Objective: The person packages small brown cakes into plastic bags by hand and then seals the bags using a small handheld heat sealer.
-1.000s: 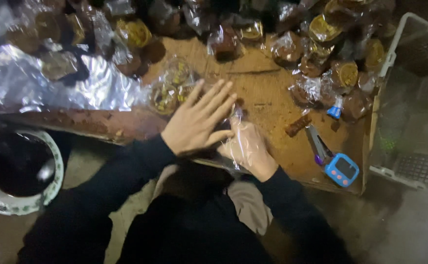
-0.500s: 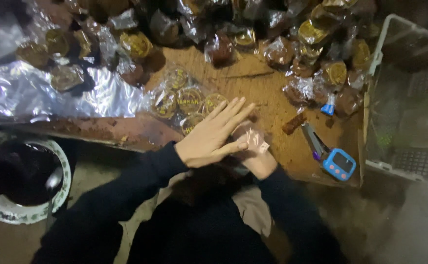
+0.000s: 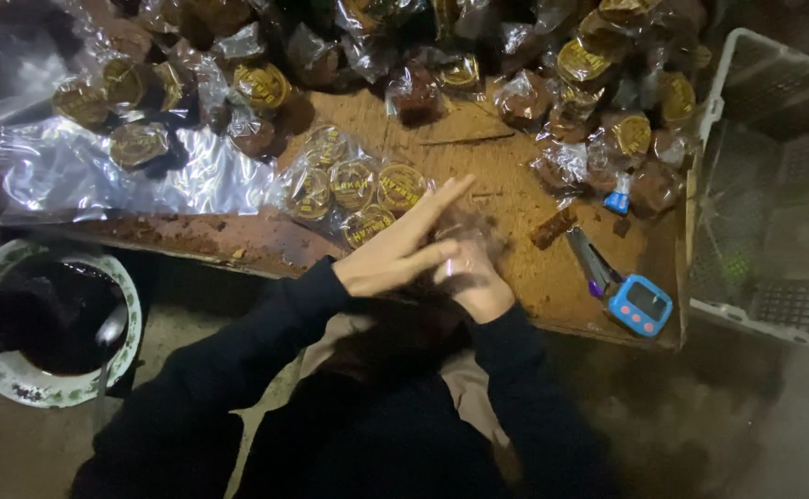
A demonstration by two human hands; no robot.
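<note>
Your left hand (image 3: 395,254) lies flat, fingers straight and pressed together, across the top of your right hand (image 3: 472,277) just below the centre of the frame, at the near edge of the wooden worktop (image 3: 515,176). The right hand's grip is closed around a small clear-wrapped packet (image 3: 464,231), of which only a crinkled glint shows between the fingers; the left hand grips nothing and only presses. The step in hand appears to be flattening or sealing the wrap of one piece. The next move would call for lifting the left palm clear without dragging the film, then setting the piece beside the finished ones. Immediately left of your hands sits a clear bag of round gold-labelled cakes (image 3: 358,185), touching the left fingertips. A heap of wrapped cakes (image 3: 598,65) fills the top of the frame. A sheet of clear film (image 3: 99,171) lies at left, a blue digital timer (image 3: 642,305) at lower right, a white crate (image 3: 774,176) at the right edge, and a patterned bowl (image 3: 16,379) of dark liquid at lower left. The packet's contents are hidden by both hands and motion blur, and the crate is cut off.
</note>
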